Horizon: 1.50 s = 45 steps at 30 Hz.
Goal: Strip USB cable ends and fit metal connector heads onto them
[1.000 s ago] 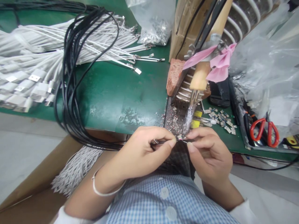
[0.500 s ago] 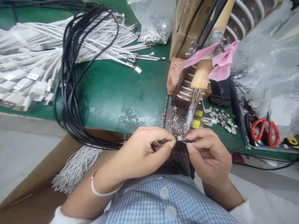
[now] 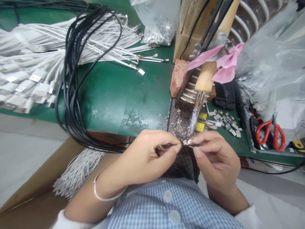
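While pinching black cable end (image 3: 182, 143) in left hand (image 3: 147, 156), held it pointing rightward at metal connector (image 3: 189, 141), nearer right hand (image 3: 220, 156); could not tell its exact pinch.

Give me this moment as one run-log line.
left hand: pinching black cable | right hand: fingertips at small metal connector | soldering iron: tip close by, contact unclear

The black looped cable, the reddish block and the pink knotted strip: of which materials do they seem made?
Black looped cable: probably a rubbery or plastic sheath with a slight sheen, judging by its smooth curves.
Reddish block: seems to be brick, matte, with a grainy face.
Pink knotted strip: thin, soft and creased, so cloth or plastic film; I cannot tell which.
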Each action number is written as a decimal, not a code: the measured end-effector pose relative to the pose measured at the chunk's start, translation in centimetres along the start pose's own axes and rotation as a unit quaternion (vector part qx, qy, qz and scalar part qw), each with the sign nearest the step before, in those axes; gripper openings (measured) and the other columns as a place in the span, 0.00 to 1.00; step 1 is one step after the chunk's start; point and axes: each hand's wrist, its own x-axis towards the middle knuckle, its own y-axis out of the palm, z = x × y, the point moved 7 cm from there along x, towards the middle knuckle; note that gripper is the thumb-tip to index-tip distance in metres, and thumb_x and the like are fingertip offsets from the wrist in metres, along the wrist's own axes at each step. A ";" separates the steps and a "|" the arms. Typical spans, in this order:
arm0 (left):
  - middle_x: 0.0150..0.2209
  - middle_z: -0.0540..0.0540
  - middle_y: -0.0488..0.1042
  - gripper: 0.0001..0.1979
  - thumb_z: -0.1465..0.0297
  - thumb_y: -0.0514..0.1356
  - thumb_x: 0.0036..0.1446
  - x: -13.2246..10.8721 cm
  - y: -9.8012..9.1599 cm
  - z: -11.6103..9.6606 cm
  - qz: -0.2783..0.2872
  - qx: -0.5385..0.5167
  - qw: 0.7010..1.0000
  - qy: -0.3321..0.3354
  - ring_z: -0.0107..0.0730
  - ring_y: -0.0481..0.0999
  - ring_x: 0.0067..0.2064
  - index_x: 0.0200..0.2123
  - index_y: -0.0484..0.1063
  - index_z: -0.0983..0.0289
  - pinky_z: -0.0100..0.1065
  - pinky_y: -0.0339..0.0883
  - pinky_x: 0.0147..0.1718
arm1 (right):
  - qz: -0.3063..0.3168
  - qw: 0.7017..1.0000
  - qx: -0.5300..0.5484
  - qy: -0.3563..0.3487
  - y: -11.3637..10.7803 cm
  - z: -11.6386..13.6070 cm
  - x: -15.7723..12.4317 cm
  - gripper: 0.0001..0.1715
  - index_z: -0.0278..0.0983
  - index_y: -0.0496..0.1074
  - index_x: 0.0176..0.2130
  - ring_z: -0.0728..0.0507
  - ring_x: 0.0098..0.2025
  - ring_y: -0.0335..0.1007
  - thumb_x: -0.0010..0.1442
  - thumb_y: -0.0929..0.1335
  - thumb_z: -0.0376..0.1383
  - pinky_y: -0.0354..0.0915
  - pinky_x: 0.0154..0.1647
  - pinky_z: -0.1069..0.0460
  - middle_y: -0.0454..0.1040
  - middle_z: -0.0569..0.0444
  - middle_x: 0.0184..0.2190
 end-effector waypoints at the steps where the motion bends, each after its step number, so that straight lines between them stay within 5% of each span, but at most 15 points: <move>1: 0.22 0.47 0.71 0.09 0.83 0.59 0.56 0.0 0.0 0.0 0.000 0.001 1.000 0.001 0.20 0.66 0.23 0.31 0.77 0.69 0.22 0.62 0.24 | 0.000 1.000 -0.002 0.000 0.0 0.0 0.0 0.12 0.40 0.71 0.34 0.45 0.40 0.74 0.58 0.69 0.23 0.73 0.41 0.47 0.75 0.54 0.37; 45: 0.23 0.48 0.74 0.07 0.83 0.60 0.57 0.1 -0.2 -0.5 0.009 0.036 0.999 0.039 0.20 0.68 0.23 0.32 0.78 0.71 0.21 0.62 0.24 | 0.003 1.000 -0.011 -0.008 0.1 0.0 0.1 0.13 0.40 0.71 0.34 0.45 0.39 0.74 0.57 0.69 0.22 0.72 0.42 0.48 0.75 0.55 0.37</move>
